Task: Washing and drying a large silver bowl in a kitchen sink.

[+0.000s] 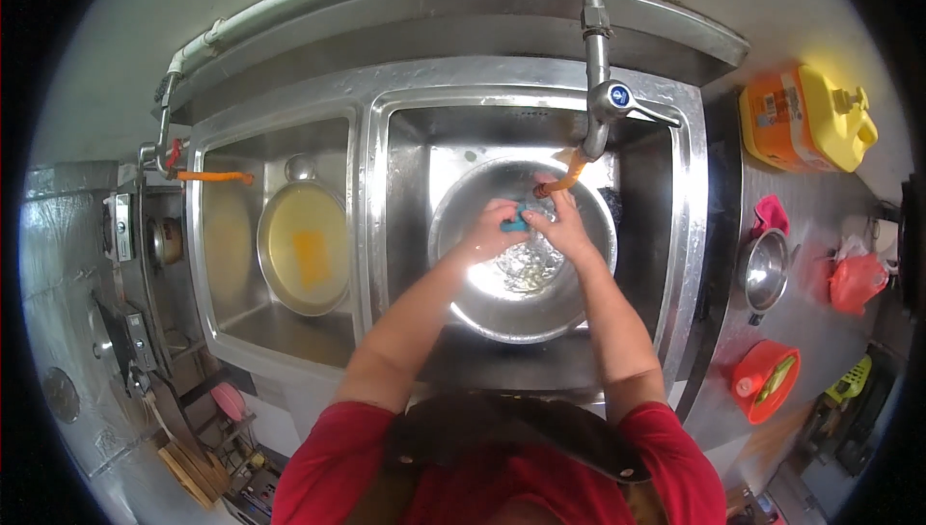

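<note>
A round stainless steel basin (463,293) with water in it sits in the larger right sink bowl (405,250). Over the basin, my left hand (498,227) grips a small blue piece, possibly a sponge or cloth (515,221). My right hand (564,227) is beside it, the thumb at the blue piece's right edge and the fingers stretched towards the faucet. An orange hose (571,176) on the faucet outlet crosses in front of those fingers, so whether they hold anything is hidden. Water below the hands is rippled and bright.
The left sink holds a pan (269,264) of yellowish liquid with an orange rectangle in it. The faucet lever (651,112) juts right. On the right counter stand a yellow jug (817,120), a steel bowl (765,272), a red plastic bag (857,282) and a red container (749,387).
</note>
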Available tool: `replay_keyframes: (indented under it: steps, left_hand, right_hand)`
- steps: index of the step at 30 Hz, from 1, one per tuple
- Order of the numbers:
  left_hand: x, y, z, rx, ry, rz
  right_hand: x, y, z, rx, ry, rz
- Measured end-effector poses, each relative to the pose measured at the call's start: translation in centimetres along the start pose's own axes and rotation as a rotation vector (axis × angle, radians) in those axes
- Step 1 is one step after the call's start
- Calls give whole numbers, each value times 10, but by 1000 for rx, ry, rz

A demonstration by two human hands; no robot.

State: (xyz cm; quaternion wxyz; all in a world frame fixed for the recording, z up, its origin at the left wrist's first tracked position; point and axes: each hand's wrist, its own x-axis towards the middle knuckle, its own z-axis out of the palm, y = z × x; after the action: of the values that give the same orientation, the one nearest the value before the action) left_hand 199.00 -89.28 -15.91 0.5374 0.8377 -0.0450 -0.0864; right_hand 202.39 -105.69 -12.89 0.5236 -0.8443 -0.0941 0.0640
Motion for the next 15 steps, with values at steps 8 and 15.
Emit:
replay_keyframes:
  steps: [8, 15]
  left_hand:
    - [21, 9, -49, -265, -267, -284]
    - [8, -5, -56, -207, -244, -423]
  right_hand:
    - [2, 30, -6, 298, -354, 377]
    - [-6, 16, -12, -128, 174, 109]
